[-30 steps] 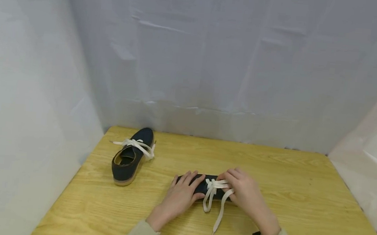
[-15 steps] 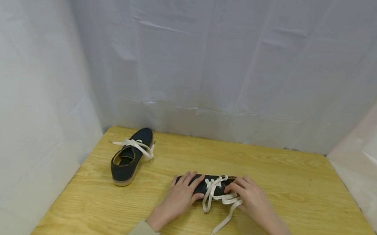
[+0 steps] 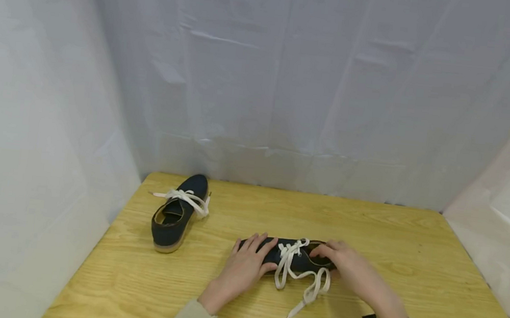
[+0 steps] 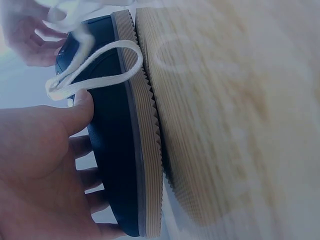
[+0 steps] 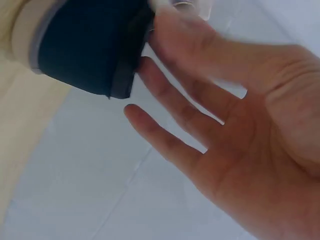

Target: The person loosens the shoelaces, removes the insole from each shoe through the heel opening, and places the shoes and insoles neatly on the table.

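Note:
A navy sneaker [image 3: 304,263] lies crosswise on the wooden table, toe to the left. My left hand [image 3: 243,270] holds its toe, thumb on the near side and fingers spread across the top; the left wrist view shows the thumb [image 4: 82,107] against the dark upper. White laces [image 3: 289,254] cross the sneaker, with one loop hanging down the near side and a loose end trailing onto the table. My right hand [image 3: 359,274] is at the shoe's opening, fingers extended. In the right wrist view the fingers [image 5: 175,107] reach toward the heel [image 5: 85,50]; the thumb is blurred.
A second navy sneaker [image 3: 167,233], its white laces tied, stands at the table's back left with its toe pointing away. Pale sheeting [image 3: 265,103] hangs behind the table [image 3: 390,233] and along both sides.
My right hand has drawn the laces rightward off the top, let them go, and moved on to the shoe's opening. The laces now hang over the near side. My left hand has stayed put.

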Demonstrator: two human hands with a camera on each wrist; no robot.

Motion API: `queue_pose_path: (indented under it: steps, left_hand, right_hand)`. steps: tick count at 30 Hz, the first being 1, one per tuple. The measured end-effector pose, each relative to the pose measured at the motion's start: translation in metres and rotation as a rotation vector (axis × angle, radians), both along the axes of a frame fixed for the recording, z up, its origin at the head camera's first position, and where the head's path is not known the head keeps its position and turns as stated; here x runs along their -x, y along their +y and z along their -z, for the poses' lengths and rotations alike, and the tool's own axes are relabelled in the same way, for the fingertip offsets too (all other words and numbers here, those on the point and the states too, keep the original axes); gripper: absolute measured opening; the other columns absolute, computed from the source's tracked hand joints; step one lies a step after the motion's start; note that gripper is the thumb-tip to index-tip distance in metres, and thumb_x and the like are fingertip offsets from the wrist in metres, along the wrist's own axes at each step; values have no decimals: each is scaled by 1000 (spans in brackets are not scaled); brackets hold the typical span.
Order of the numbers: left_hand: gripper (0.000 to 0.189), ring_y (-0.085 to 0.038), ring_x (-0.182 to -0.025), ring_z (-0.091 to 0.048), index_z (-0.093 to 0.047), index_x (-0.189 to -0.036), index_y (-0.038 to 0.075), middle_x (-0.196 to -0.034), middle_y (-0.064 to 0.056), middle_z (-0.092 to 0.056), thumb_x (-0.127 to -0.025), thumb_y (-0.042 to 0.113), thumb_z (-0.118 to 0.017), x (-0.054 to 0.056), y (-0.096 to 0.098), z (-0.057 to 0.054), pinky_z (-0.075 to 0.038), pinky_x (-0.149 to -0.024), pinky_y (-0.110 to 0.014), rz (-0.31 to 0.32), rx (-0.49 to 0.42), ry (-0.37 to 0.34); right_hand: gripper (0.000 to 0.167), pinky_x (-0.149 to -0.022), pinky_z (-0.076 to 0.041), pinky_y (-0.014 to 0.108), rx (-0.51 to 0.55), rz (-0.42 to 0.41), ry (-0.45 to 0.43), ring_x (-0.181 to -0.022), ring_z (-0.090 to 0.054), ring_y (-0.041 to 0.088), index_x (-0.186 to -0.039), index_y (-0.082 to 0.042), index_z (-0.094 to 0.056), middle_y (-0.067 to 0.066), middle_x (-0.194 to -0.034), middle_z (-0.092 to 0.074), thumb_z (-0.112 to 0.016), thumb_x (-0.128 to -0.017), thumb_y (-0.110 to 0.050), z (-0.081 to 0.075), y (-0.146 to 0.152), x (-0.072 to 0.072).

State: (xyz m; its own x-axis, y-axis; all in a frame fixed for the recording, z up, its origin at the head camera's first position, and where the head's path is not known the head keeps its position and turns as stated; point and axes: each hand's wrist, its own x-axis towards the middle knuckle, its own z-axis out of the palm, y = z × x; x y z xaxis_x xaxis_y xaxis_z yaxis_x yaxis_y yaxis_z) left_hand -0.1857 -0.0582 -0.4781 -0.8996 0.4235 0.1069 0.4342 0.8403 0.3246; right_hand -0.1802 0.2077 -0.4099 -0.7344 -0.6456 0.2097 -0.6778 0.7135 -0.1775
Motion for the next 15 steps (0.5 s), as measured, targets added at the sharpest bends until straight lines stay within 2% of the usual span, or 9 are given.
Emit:
queue_pose_path:
  steps: [4,7,11,15]
  left_hand:
    - [59,-35,-147,-35,-43,-156,24,-160,-11,-39,-102,46,-53,1,0,1,-29,-115,-64,5,-10,0]
    - [60,-35,-148,-34,-42,-156,23,-160,-11,-38,-102,46,-53,2,-1,1,-29,-115,-65,7,-10,-3]
    - [60,-35,-148,-33,-42,-156,24,-160,-11,-38,-102,47,-52,2,-1,1,-28,-115,-65,4,-4,-17]
    - [60,-35,-148,-33,-42,-156,24,-161,-11,-37,-102,48,-52,2,0,1,-28,-115,-65,5,-1,-31]
  right_hand:
    - [38,-75,-59,35,40,31,21,-92,-70,26,-110,-11,-73,5,-104,-70,-76,-81,13,-5,-5,6]
    - [26,-75,-59,33,83,46,73,-90,-70,19,-109,-13,-74,1,-102,-71,-75,-89,3,-4,-12,11]
    - [23,-71,-57,30,118,31,151,-84,-69,14,-109,-16,-75,-1,-101,-71,-78,-89,-5,0,-23,18]
    - [24,-72,-58,30,116,8,160,-85,-69,15,-109,-17,-75,-1,-103,-71,-81,-86,-11,8,-31,25]
